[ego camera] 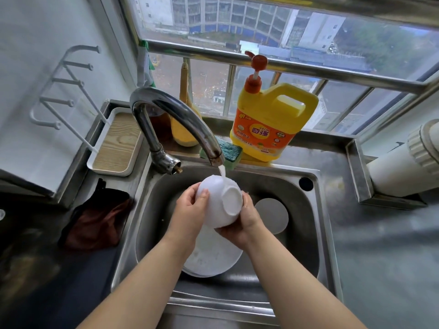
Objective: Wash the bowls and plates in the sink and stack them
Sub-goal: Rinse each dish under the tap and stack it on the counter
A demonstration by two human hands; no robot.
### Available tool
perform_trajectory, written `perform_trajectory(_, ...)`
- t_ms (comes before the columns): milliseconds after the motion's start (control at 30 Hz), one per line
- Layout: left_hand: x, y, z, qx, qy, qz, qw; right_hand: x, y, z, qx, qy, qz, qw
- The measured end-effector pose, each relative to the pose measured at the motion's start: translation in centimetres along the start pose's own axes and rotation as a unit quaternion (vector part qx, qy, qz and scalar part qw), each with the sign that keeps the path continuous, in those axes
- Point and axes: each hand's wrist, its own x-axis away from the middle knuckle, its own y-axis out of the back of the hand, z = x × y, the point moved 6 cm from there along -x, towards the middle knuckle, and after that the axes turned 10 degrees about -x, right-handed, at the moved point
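Both hands, left hand point(190, 207) and right hand point(247, 219), fingers gripping wet bowl point(219, 203) under faucet point(175, 119). Risk: slippery bowl drops onto plate point(213, 255) below faucet, chips.

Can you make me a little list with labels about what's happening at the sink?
being washed: white bowl, bottom facing the camera
water: running from the faucet onto the bowl
left hand: grips the bowl's left side
right hand: holds the bowl from the right and below
waiting in the sink: white plate under the hands
soap: yellow bottle behind the sink
sponge: beside the bottle
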Motion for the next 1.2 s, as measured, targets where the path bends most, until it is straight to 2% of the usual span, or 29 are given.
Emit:
perform_trajectory(267,-2.9,0.2,1.1,0.105,0.156,-0.023,0.982,0.8,-1.3,2.5,0.037,0.067,0.004,0.997)
perform_trajectory(533,-2.1,2.6,0.1,0.152,0.077,-0.066,0.983,0.2,-4.7,1.6,0.058,0.053,0.01,0.997)
perform_trajectory(633,-1.8,3.2,0.2,0.169,0.07,-0.066,0.981,-0.3,-5.6,1.3,0.076,0.059,0.009,0.995)
perform_trajectory(767,-1.5,3.5,0.4,0.178,0.086,-0.048,0.979,-0.8,-5.5,2.2,0.132,0.116,-0.035,0.984)
perform_trajectory(867,-1.2,2.7,0.7,0.126,0.098,0.002,0.987,-0.6,-4.3,4.0,0.146,0.172,-0.055,0.973)
perform_trajectory(1000,-0.5,0.3,0.3,0.099,0.091,0.071,0.988,0.4,-2.0,5.7,0.082,0.208,-0.024,0.974)
perform_trajectory(1100,0.0,-1.6,0.2,0.116,0.097,0.088,0.985,2.1,-0.4,6.6,0.017,0.215,0.049,0.975)
perform_trajectory(1200,0.4,-2.9,1.0,0.125,0.133,0.092,0.979,3.9,0.9,7.1,0.084,0.271,0.113,0.952)
